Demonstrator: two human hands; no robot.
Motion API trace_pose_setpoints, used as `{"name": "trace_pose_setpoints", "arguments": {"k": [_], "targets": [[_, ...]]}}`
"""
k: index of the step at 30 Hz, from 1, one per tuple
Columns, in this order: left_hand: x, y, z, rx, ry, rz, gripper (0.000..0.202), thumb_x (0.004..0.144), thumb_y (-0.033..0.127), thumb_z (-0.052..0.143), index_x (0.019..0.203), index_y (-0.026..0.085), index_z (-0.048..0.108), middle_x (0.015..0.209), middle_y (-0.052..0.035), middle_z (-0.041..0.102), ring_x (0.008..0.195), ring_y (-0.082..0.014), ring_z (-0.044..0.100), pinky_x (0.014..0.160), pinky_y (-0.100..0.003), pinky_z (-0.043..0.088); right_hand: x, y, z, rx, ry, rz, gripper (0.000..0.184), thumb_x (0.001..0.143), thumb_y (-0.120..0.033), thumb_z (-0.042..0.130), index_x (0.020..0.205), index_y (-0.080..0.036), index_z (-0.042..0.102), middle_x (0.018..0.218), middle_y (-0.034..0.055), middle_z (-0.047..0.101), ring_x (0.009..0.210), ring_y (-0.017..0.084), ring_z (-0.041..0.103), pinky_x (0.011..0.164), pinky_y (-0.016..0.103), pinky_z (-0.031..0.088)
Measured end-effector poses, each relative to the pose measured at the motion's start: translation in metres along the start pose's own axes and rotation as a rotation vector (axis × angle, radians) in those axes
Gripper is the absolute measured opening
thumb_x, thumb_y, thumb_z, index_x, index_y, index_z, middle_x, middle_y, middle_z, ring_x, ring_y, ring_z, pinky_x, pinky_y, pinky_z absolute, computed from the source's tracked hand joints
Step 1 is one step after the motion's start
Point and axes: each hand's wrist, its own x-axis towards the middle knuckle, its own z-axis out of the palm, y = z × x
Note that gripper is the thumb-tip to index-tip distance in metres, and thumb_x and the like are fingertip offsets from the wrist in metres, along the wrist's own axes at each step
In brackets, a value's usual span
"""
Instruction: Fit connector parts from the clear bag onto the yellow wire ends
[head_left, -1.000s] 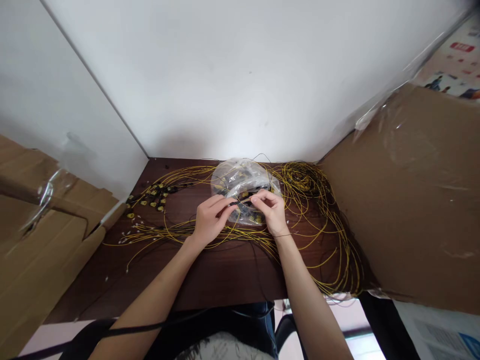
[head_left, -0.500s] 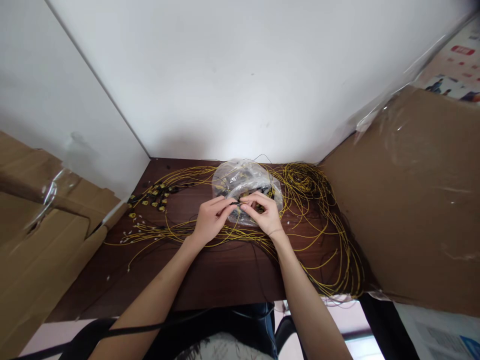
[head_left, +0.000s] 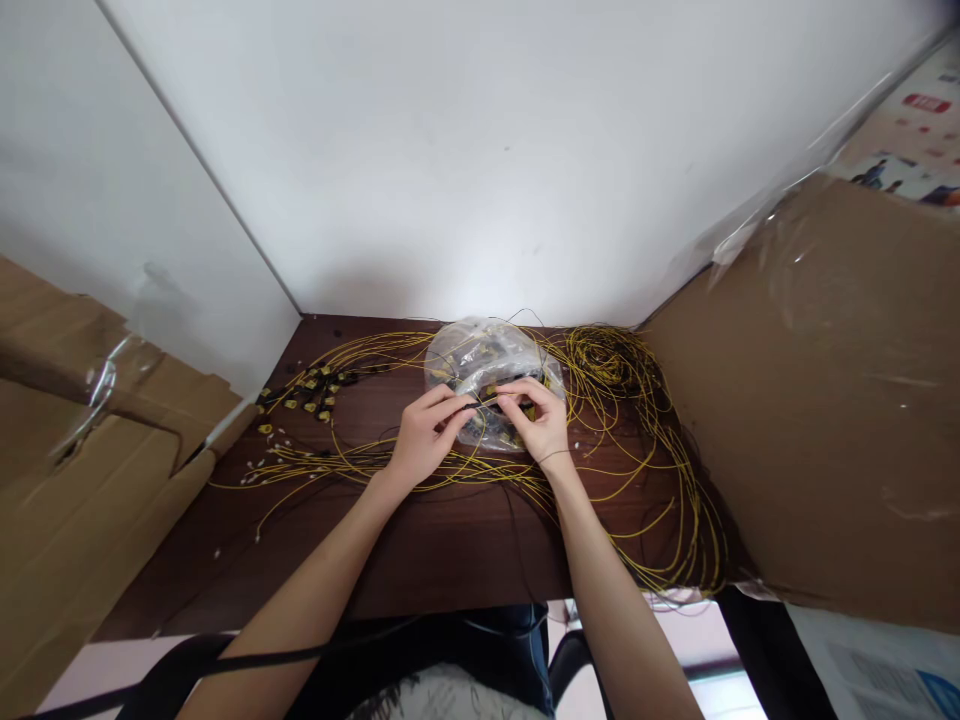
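Left hand [head_left: 424,432]: thin black piece [head_left: 470,406] is pinched.
Right hand [head_left: 545,428]: thin yellow wire [head_left: 488,401] is pinched.
Clear plastic bag [head_left: 469,347]: seen at the far side.

The work surface is a dark brown tabletop [head_left: 300,585] with a wood-grain finish. A white rear wall [head_left: 480,130] stands along its far edge and meets a white side wall [head_left: 97,150] at a dark corner seam [head_left: 199,155]. Creased brown cardboard [head_left: 67,530], bearing shiny transparent tape [head_left: 105,385], borders the left side. A large brown cardboard panel [head_left: 825,420] borders the right side; a printed sheet [head_left: 919,130] is located above it. Pale pinkish flooring [head_left: 97,670] is visible below the near edge. Illumination is soft: the rear wall is brightest at lower centre, with a diffuse grey shadow [head_left: 367,288] to the left.
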Motion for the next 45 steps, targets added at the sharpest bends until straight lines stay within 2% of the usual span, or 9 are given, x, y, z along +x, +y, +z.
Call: {"name": "trace_pose_setpoints", "arguments": {"k": [7,12,20,25,30,33,40,43,45], "targets": [[0.000,-0.001,0.000,0.017,-0.005,0.014,0.015,0.083,0.023,0.056,0.089,0.016,0.068,0.075,-0.0027,0.057,0.063,-0.0099,0.052,0.059,-0.022,0.042,-0.002,-0.003,0.002,0.046,-0.095,0.017,0.029,0.076,-0.027,0.066,0.105,-0.022,0.064,0.079,0.0019,0.063,0.067,0.013,0.054,0.066,0.028,0.046],[-0.001,-0.001,0.000,0.014,-0.021,0.036,0.015,0.084,0.023,0.056,0.090,0.017,0.067,0.077,-0.0031,0.058,0.066,-0.0105,0.053,0.061,-0.023,0.043,-0.002,-0.004,0.002,0.017,-0.136,-0.019,0.009,0.077,-0.027,0.065,0.080,-0.020,0.069,0.071,0.0017,0.061,0.064,0.013,0.052,0.062,0.028,0.044],[-0.002,-0.003,0.002,0.042,-0.029,0.072,0.013,0.082,0.020,0.058,0.091,0.017,0.067,0.081,-0.0040,0.060,0.073,-0.0119,0.056,0.067,-0.024,0.045,-0.002,0.002,0.000,-0.035,-0.041,0.054,0.015,0.080,-0.031,0.061,0.071,-0.019,0.064,0.068,0.0000,0.058,0.062,0.012,0.050,0.061,0.027,0.041],[-0.001,-0.003,0.001,0.037,-0.005,0.077,0.013,0.083,0.020,0.057,0.091,0.017,0.067,0.085,-0.0056,0.061,0.078,-0.0141,0.057,0.069,-0.027,0.046,0.000,0.005,0.000,0.006,0.013,0.046,0.013,0.080,-0.030,0.061,0.073,-0.019,0.064,0.069,0.0005,0.059,0.062,0.013,0.050,0.060,0.027,0.040],[-0.001,-0.004,0.002,0.029,-0.002,0.075,0.014,0.083,0.020,0.056,0.091,0.018,0.067,0.085,-0.0057,0.061,0.079,-0.0149,0.057,0.072,-0.029,0.047,-0.001,-0.003,0.001,0.011,-0.136,0.010,0.013,0.077,-0.028,0.065,0.088,-0.021,0.068,0.073,-0.0002,0.056,0.061,0.011,0.047,0.062,0.027,0.041],[-0.001,-0.004,0.002,0.031,-0.009,0.093,0.013,0.083,0.019,0.057,0.091,0.018,0.067,0.085,-0.0057,0.061,0.079,-0.0150,0.055,0.072,-0.030,0.046,-0.002,-0.005,0.003,-0.004,-0.181,0.001,0.010,0.077,-0.026,0.065,0.085,-0.021,0.067,0.070,-0.0013,0.053,0.059,0.010,0.043,0.061,0.026,0.040],[0.003,-0.002,-0.002,0.096,0.022,0.125,0.013,0.081,0.018,0.060,0.091,0.019,0.068,0.085,-0.0054,0.062,0.083,-0.0169,0.051,0.076,-0.033,0.045,-0.001,0.001,0.001,-0.044,-0.074,0.046,0.010,0.077,-0.029,0.064,0.075,-0.019,0.065,0.067,-0.0011,0.053,0.059,0.011,0.046,0.059,0.026,0.040],[0.003,-0.001,-0.002,0.120,0.046,0.120,0.012,0.081,0.019,0.059,0.089,0.019,0.068,0.084,-0.0052,0.061,0.082,-0.0169,0.050,0.075,-0.033,0.045,-0.001,0.003,0.001,-0.043,-0.015,0.084,0.012,0.077,-0.031,0.063,0.078,-0.019,0.066,0.071,0.0002,0.056,0.059,0.011,0.047,0.058,0.025,0.041],[0.003,-0.001,-0.002,0.129,0.054,0.119,0.012,0.081,0.019,0.060,0.089,0.019,0.068,0.083,-0.0051,0.061,0.082,-0.0169,0.050,0.074,-0.033,0.045,-0.002,0.002,0.002,-0.004,-0.049,0.105,0.015,0.078,-0.031,0.062,0.087,-0.020,0.067,0.074,0.0008,0.058,0.060,0.011,0.049,0.061,0.026,0.042]]}}
